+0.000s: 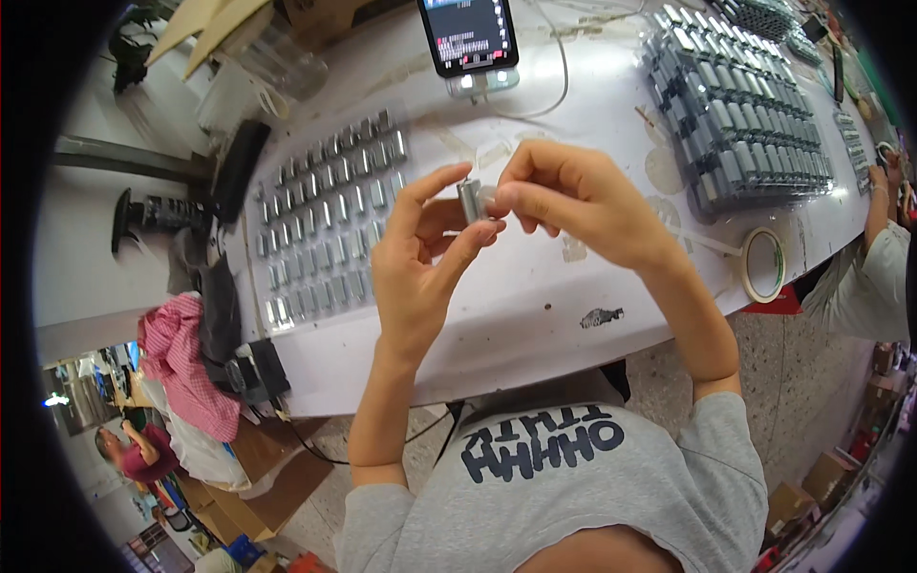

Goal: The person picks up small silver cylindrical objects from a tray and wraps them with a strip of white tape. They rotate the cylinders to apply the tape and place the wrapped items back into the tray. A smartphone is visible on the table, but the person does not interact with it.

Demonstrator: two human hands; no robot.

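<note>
Above the middle of the table, my left hand grips a small silver metal cylinder between thumb and fingers, holding it roughly upright. My right hand is closed in a pinch against the cylinder's right side. A small pale, translucent bit shows at those fingertips; its kind is too small to tell. To the left of my left hand, rows of similar silver cylinders stand in a clear plastic tray on the white table.
A lit phone stands at the back, with a white cable looping beside it. Stacked trays of cylinders fill the right side. A tape roll lies near the right edge. Another person's hand is at far right.
</note>
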